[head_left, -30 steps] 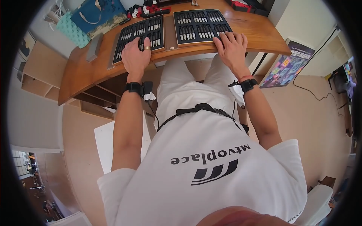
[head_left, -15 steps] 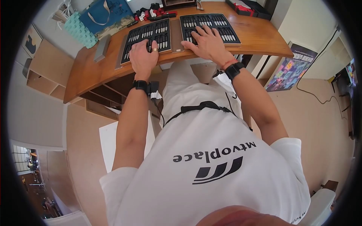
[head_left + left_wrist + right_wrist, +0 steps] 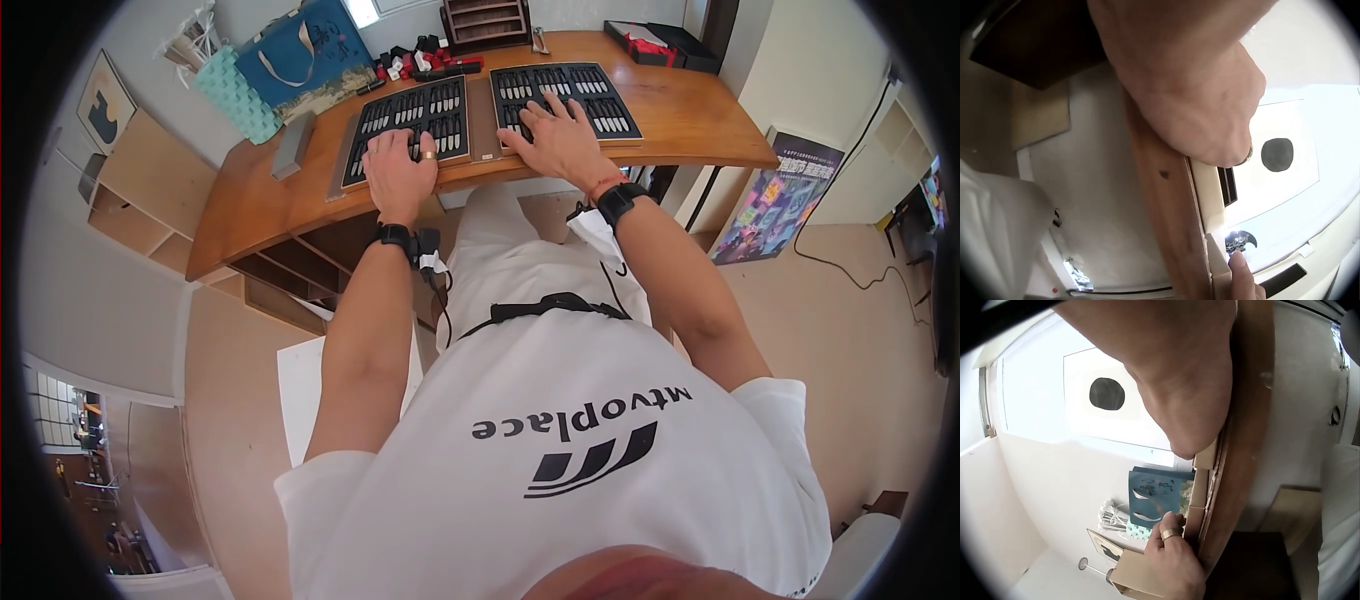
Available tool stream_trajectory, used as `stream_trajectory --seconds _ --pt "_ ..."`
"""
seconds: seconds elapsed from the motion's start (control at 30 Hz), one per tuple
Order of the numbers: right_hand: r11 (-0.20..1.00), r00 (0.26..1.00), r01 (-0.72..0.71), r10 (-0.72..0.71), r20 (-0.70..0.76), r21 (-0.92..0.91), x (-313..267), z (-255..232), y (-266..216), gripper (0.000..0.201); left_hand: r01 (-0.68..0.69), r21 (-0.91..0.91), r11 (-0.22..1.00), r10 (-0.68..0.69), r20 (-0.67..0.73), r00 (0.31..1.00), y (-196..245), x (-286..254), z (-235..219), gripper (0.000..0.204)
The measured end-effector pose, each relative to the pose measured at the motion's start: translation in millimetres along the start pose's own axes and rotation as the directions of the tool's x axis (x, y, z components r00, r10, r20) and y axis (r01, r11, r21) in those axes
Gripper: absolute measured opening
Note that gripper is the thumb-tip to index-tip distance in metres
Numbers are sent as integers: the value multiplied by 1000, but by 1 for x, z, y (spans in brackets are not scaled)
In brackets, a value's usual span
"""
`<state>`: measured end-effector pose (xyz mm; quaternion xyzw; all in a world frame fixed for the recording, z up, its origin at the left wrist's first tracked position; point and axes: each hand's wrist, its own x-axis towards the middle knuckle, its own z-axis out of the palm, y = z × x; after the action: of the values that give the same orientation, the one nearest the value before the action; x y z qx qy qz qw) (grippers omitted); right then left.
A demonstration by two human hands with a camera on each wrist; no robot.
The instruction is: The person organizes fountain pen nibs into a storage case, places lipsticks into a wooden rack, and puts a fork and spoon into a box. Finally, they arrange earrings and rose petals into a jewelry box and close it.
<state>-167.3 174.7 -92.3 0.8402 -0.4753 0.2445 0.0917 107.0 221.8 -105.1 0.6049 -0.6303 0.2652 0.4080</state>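
Two dark trays, side by side on the wooden desk (image 3: pixel 695 112): left tray (image 3: pixel 465 115) and right tray (image 3: pixel 622 141), with a brown strip (image 3: pixel 482 120) between, both near the front edge, both bearing clustered rows of slim black-and-pale pieces (image 3: pixel 411 106).

Left hand (image 3: pixel 400 180) over the near end of the left tray, fingers bent, gold ring (image 3: pixel 428 156) in plain sight; cannot tell about any piece pinched beneath. Right hand (image 3: pixel 560 146) across the near row of the right tray, fingers long and spread wide, thumb out to the left, nothing seen in the grasp. Little help from the wrist views: fingertip contact hidden in both.

Judging by the pose, a step of steadying on one side and feeling over or settling the pieces on the other. Next, seemingly, calls for a choice: for a piece, a narrow pinch and a straight, light lift, so as not to knock close neighbours; for a tray, a low grip on the frame, level throughout.

Just behind the left tray, a heap of small red, black and white items (image 3: pixel 405 62); farther left, a grey box (image 3: pixel 292 147). Apparently no part of this step.
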Motion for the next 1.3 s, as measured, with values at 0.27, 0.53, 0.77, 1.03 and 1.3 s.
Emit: stream_trajectory --seconds 0.27,0.53,0.77,1.03,1.3 --pt "1000 1000 0 -1 -27 -12 -5 1 -2 67 22 -11 1000 -22 54 998 -5 0 4 33" --pt "994 910 60 -15 -415 96 -5 0 12 65 41 -165 985 -63 -128 990 -15 6 2 32" --pt "885 834 -464 450 -320 36 -51 -2 97 47 643 386 662 -731 141 667 -87 -12 -20 66" --pt "855 785 -517 489 -380 34 -88 -19 81 50 645 292 706 -708 273 651 -70 -18 -69 55" --pt "318 731 -495 655 190 809 -79 -62 83 42 683 -720 -124 -833 450 323 -3 -37 -101 81"
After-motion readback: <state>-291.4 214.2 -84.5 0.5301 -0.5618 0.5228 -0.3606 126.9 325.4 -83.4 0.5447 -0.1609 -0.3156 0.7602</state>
